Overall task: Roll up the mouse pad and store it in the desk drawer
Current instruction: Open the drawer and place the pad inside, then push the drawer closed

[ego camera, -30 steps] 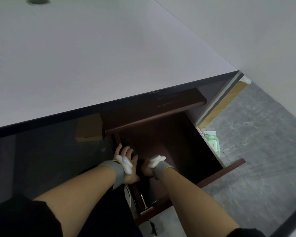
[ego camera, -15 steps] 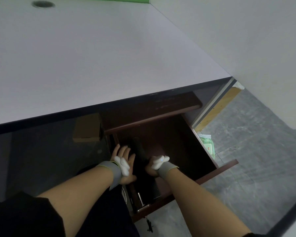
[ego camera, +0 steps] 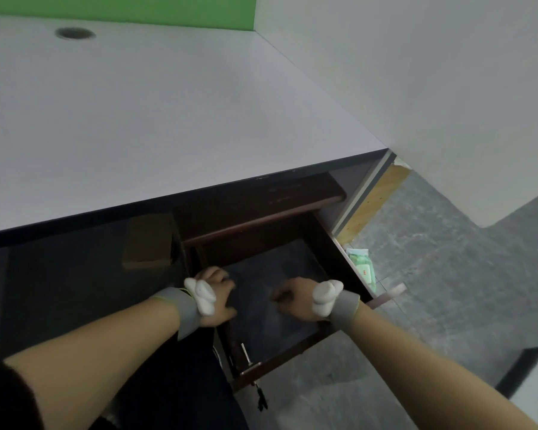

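The dark brown desk drawer (ego camera: pixel 294 355) is pulled out below the desk's front edge. Inside it lies the dark grey mouse pad (ego camera: pixel 263 271), which now looks spread over the drawer bottom rather than rolled. My left hand (ego camera: pixel 216 297) is at the pad's left edge by the drawer's left wall, fingers curled down. My right hand (ego camera: pixel 295 301) is over the pad's right part, closed like a fist. Both seem to grip the pad, though the fingertips are hidden. Both wrists wear grey bands with white markers.
The white desk top (ego camera: pixel 137 119) juts out above the drawer's back. A cardboard box (ego camera: pixel 148 240) sits under the desk to the left. A green wipes pack (ego camera: pixel 362 266) lies on the floor to the right. Keys (ego camera: pixel 261 398) hang from the drawer front.
My hands have moved apart inside the drawer. The pad was a dark roll between them and now looks spread flat. The view has tilted up, showing more of the desk.
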The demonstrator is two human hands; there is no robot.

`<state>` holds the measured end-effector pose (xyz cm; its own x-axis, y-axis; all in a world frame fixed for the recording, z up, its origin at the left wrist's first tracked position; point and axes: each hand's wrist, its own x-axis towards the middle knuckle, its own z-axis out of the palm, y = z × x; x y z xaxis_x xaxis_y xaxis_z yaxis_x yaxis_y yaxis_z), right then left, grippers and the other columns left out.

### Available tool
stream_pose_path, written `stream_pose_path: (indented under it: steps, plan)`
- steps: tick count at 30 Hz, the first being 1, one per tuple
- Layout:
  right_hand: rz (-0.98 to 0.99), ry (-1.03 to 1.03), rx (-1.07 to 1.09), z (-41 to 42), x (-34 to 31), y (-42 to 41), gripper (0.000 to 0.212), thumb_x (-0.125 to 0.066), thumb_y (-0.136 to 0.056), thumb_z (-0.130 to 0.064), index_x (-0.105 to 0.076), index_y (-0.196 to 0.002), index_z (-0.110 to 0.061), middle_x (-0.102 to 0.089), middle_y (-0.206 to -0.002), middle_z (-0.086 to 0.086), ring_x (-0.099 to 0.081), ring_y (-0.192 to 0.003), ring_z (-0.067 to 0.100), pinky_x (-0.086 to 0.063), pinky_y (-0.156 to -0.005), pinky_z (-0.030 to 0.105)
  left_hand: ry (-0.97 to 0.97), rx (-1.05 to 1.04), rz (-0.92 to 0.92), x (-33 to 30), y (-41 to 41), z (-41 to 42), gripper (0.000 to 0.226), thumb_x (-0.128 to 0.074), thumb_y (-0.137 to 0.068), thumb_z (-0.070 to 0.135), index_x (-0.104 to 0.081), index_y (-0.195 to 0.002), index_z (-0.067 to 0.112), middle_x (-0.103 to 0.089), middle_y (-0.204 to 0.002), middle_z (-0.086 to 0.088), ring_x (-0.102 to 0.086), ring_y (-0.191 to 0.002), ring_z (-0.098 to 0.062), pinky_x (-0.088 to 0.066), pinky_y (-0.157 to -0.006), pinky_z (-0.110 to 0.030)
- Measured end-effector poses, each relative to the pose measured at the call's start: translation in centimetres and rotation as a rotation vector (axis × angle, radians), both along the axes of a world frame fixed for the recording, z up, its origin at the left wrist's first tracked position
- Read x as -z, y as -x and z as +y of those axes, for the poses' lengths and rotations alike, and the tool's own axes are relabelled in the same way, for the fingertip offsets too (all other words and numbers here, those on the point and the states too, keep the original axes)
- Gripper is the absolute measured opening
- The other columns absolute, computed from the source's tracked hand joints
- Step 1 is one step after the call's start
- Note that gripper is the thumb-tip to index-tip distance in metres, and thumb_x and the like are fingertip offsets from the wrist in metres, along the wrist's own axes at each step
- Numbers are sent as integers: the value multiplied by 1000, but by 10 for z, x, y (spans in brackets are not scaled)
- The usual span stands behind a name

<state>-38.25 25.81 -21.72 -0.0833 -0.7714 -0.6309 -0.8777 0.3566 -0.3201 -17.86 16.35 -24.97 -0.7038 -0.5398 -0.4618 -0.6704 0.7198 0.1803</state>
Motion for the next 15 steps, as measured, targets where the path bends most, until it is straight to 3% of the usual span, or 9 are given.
stream_pose_path:
  steps: [5,8,12,15]
  plan:
    - [-114,-4,-112,26,-32,-19,33,-71,-74,-52,-70,-103,-34,-73,-102,-13,-68,-91,3,-52,-80,18,46,-28,298,-43,-7,-14,53,-56,-88,44,-48,-137,24,-30,-155,3,-15,-146,-18,-20,-114,-34]
    - [-138,-66,-158,37,-48,-29,41,-73,-67,-59,-68,-102,-38,-72,-100,-17,-68,-89,0,-53,-79,18,130,1,433,-67,-9,-18,47,-58,-87,40,-53,-132,26,-34,-152,7,-19,-143,-17,-23,-112,-36]
    - [-70,-76,-268,43,-54,-34,46,-78,-68,-51,-66,-109,-36,-71,-108,-14,-66,-98,7,-52,-89,25,293,2,428,-86,-15,-27,51,-56,-86,35,-49,-135,25,-35,-153,6,-23,-143,-20,-28,-109,-37]
    - [-45,-43,-295,43,-49,-34,47,-80,-67,-48,-65,-110,-33,-71,-108,-12,-66,-99,9,-52,-90,27,258,-126,306,-85,-23,-35,67,-54,-87,37,-32,-148,18,-22,-160,1,-22,-145,-25,-32,-113,-40]
